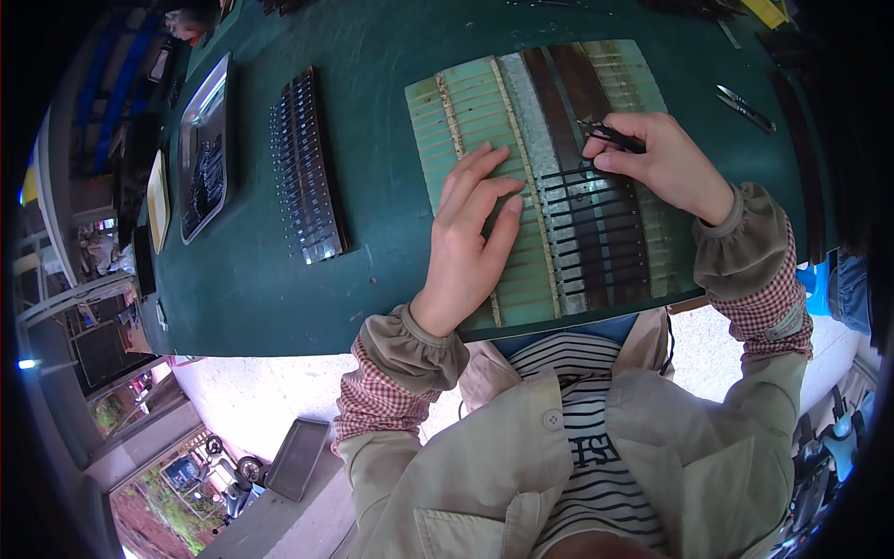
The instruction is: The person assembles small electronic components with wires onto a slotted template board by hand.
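A pale green ribbed board (pixel 475 107) lies before me, with dark brown bands running along its length. Several thin black strips (pixel 596 224) lie across its nearer right part in a row. My left hand (pixel 468 228) rests on the board's left side, fingers spread, fingertips close to the strips' left ends. My right hand (pixel 656 163) is closed around a slim black hand tool (pixel 613 138), possibly tweezers, above the far end of the row. Its working tip is too small to make out clearly.
On the green tabletop (pixel 372 121), a dark panel with rows of small parts (pixel 307 168) lies left of the board. Farther left stands a metal tray (pixel 207 149) holding dark thin pieces. A small pointed tool (pixel 745 107) lies at the far right.
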The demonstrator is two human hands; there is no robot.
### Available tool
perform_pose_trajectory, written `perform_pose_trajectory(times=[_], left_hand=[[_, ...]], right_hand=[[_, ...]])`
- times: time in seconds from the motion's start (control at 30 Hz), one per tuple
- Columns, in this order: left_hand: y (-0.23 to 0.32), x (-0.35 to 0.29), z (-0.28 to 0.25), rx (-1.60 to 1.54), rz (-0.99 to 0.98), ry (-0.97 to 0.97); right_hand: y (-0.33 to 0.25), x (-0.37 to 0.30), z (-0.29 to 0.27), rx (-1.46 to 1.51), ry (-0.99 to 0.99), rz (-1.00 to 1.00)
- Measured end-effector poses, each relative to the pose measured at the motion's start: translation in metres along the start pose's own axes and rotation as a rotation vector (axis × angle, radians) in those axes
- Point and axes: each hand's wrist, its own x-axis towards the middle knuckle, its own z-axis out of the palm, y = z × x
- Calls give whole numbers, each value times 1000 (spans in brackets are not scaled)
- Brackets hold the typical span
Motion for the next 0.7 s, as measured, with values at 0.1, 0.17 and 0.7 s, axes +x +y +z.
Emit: perform_pose_trajectory(times=[0.1,0.17,0.7], left_hand=[[4,-1,2,3,5,-24],[13,-1,9,224,119,-100],[45,4,4,-573,-291,-77]], right_hand=[[2,-3,5,-63,45,-58],[-1,-6,8,-94,67,-87],[-54,-36,-9,234,-190,202]])
